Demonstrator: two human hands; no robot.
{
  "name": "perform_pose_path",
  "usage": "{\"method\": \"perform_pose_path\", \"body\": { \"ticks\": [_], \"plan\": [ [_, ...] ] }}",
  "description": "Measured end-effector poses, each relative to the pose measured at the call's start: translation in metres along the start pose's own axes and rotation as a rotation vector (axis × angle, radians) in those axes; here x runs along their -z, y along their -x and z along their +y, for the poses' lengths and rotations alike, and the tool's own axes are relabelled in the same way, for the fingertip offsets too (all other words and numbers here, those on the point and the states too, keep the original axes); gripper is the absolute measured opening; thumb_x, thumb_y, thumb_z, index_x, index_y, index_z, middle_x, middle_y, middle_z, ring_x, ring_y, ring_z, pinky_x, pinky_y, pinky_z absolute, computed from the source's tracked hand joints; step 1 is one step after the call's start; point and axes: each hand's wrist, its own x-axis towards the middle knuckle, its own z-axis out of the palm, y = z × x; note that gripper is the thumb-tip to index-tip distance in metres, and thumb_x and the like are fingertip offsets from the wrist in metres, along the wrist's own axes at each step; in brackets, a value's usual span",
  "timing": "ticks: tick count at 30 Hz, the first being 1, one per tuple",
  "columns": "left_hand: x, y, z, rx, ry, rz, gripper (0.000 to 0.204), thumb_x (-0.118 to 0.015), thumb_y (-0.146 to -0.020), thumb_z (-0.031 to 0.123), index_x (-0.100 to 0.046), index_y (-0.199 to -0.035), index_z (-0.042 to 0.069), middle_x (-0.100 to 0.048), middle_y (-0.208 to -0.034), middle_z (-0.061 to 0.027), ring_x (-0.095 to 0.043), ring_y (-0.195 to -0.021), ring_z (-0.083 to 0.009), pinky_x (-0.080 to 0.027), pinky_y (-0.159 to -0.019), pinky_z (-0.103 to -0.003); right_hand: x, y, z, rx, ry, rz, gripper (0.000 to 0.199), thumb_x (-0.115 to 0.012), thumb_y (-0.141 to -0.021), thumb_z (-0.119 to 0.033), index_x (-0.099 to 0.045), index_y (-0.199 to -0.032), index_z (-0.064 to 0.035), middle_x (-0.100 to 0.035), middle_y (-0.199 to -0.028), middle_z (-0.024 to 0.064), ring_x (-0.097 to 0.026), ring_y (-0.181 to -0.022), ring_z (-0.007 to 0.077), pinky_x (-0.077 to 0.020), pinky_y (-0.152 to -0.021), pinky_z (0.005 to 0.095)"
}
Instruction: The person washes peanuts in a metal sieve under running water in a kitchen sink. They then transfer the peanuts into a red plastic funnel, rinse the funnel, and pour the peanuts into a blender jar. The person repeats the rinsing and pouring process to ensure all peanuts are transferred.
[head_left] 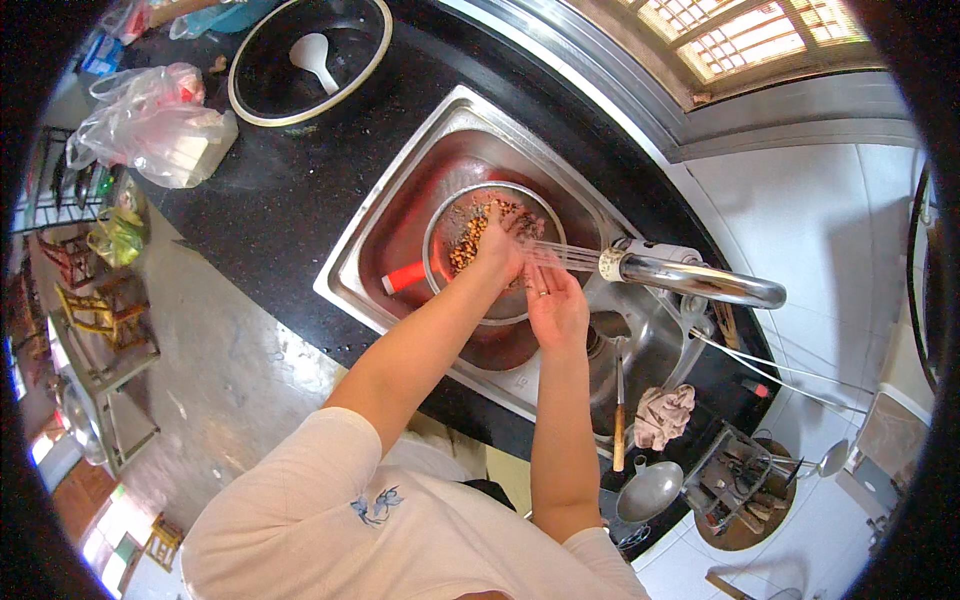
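A round metal pan with a red handle sits in the left sink basin, holding many small yellow-brown kernels or beans and reddish-brown liquid. Over the pan, my left hand reaches in among them, its fingers stretched out and partly hidden by the hand itself. My right hand, wearing a ring, is beside it with the palm turned up and the fingers extended. Water streams from the chrome faucet between and onto both hands. I see nothing gripped in either.
The steel double sink is set in a black counter. A wok-like pan with a white ladle and plastic bags stand at the left. A wooden-handled tool, crumpled cloth and utensil rack are at the right.
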Motion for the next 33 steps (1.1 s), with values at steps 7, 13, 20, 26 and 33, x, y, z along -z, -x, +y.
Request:
{"method": "perform_pose_path", "body": {
  "ticks": [7, 13, 20, 26, 33],
  "plan": [
    [0.02, 0.025, 0.016, -0.095, -0.035, -0.016, 0.067, -0.041, -0.09, 0.059, -0.043, -0.13, 0.005, -0.04, -0.133, -0.0148, -0.041, -0.118, -0.0291, -0.032, -0.102, -0.05, -0.017, -0.049, 0.008, 0.003, -0.078, 0.064, 0.035, -0.043, -0.094, -0.016, -0.05, -0.124, 0.0003, -0.048, -0.131, 0.0137, -0.041, -0.125, 0.0289, -0.0349, -0.106, 0.0401],
    [0.015, 0.05, 0.02, -0.084, -0.285, 0.122, 0.054, -0.042, -0.092, 0.051, -0.047, -0.122, 0.007, -0.046, -0.123, -0.0071, -0.044, -0.112, -0.0224, -0.035, -0.098, -0.044, -0.021, -0.08, 0.008, -0.064, 0.075, -0.002, 0.039, -0.046, -0.092, -0.022, -0.051, -0.127, -0.0062, -0.052, -0.126, 0.0084, -0.041, -0.124, 0.0259, -0.035, -0.104, 0.0408],
    [0.035, 0.015, 0.011, 0.037, -0.434, 0.055, 0.029, -0.037, -0.095, 0.032, -0.053, -0.105, 0.01, -0.058, -0.102, -0.0054, -0.056, -0.093, -0.0206, -0.047, -0.081, -0.041, -0.018, -0.044, 0.02, -0.122, -0.01, -0.089, 0.035, -0.047, -0.091, -0.014, -0.053, -0.123, -0.0002, -0.049, -0.128, 0.0147, -0.041, -0.125, 0.0295, -0.0316, -0.108, 0.0405],
    [0.016, 0.004, -0.004, 0.116, -0.555, 0.058, 0.021, -0.043, -0.096, 0.016, -0.054, -0.111, 0.007, -0.062, -0.091, -0.0095, -0.061, -0.076, -0.0211, -0.054, -0.072, -0.035, -0.009, 0.001, 0.013, -0.003, 0.079, -0.032, 0.039, -0.048, -0.087, 0.0, -0.046, -0.125, 0.0061, -0.048, -0.128, 0.0153, -0.043, -0.123, 0.0275, -0.0354, -0.106, 0.0352],
    [0.02, 0.003, -0.004, -0.101, -0.415, -0.044, 0.027, -0.042, -0.098, 0.024, -0.053, -0.118, 0.008, -0.061, -0.105, -0.0106, -0.058, -0.086, -0.0223, -0.051, -0.079, -0.038, -0.005, -0.001, 0.019, 0.096, 0.023, 0.013, 0.037, -0.045, -0.09, -0.004, -0.046, -0.126, 0.0061, -0.053, -0.125, 0.0137, -0.047, -0.12, 0.0257, -0.0364, -0.106, 0.0356]
  ]
}}
